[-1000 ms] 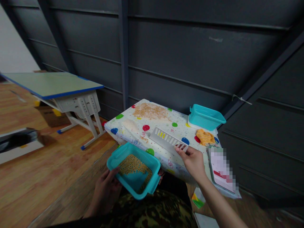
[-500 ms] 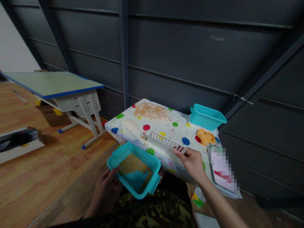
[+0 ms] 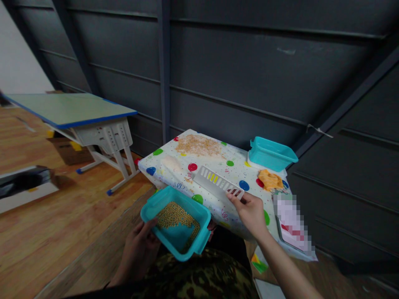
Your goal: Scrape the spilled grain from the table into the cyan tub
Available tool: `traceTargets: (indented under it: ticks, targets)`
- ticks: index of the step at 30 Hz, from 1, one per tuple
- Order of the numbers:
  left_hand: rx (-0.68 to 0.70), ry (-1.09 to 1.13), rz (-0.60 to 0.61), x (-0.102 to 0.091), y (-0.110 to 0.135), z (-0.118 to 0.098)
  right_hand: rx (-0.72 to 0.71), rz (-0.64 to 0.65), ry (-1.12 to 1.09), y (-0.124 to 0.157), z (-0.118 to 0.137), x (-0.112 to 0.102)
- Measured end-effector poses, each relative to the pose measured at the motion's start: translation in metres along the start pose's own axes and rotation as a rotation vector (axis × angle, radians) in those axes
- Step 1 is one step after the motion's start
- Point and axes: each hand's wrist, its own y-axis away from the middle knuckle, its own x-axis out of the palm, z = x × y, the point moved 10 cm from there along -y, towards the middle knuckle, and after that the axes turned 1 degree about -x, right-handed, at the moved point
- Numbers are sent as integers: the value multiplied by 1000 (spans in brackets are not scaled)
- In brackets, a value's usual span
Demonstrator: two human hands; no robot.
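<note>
My left hand [image 3: 141, 241] grips the left rim of a turquoise plastic basin [image 3: 177, 236], tilted low in front of the table edge. Round yellow beans [image 3: 176, 214] cover part of its bottom. My right hand [image 3: 252, 212] pinches one end of a white slotted plastic strip [image 3: 209, 187], held at the near part of the tabletop. Beyond it, a layer of yellow beans mixed with pale grains [image 3: 199, 146] spreads over the back left of the table. A small whitish pile [image 3: 171, 162] lies nearer, with a few crumbs by the strip's left end.
The small table [image 3: 215, 162] has a balloon-print cover. At its right are another turquoise basin [image 3: 271, 154], a crumpled orange cloth [image 3: 270, 180] and a blurred flat item [image 3: 293, 224]. Dark panels [image 3: 233, 62] rise behind. A green-topped desk [image 3: 71, 108] stands left, beside boxes on the floor.
My right hand has turned the slotted strip so its slotted face shows more, with its upper edge slightly higher. My left hand and the basin stay where they were.
</note>
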Motion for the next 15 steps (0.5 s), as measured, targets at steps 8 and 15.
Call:
traceTargets:
  ticks: [8, 15]
  targets:
    - [26, 4, 1, -1, -2, -4, -4, 72, -45, -11, 0, 16]
    - [9, 9, 0, 0, 0, -5, -23, 70, -38, -6, 3, 14]
